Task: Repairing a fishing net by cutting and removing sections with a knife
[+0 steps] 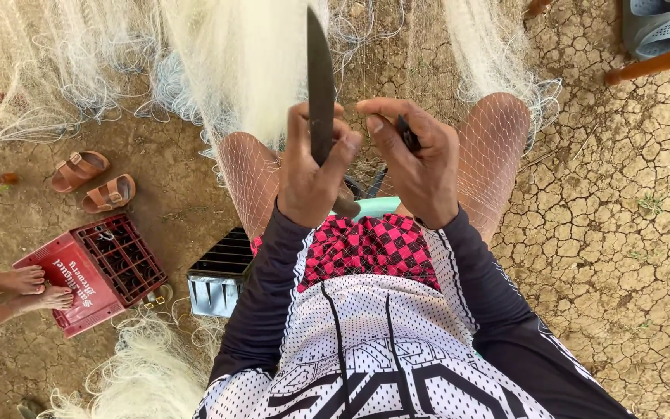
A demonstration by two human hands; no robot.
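Left hand (312,174): grip closed round a long dark netting needle (320,85), blade upright.
Right hand (420,167): fingers pinched shut on a small dark tool (408,133).
Net (257,174): white mesh draped over both knees, bunched above on cracked ground (606,233).
Left: red crate (98,271), sandals (91,182).

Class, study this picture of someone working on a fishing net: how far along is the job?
Done: cannot tell; no finished stretch stands out. In hand: the left hand grips a long dark netting needle, the right hand pinches a small dark tool, with white net over both knees. Left: heaped net lies beside the red crate.
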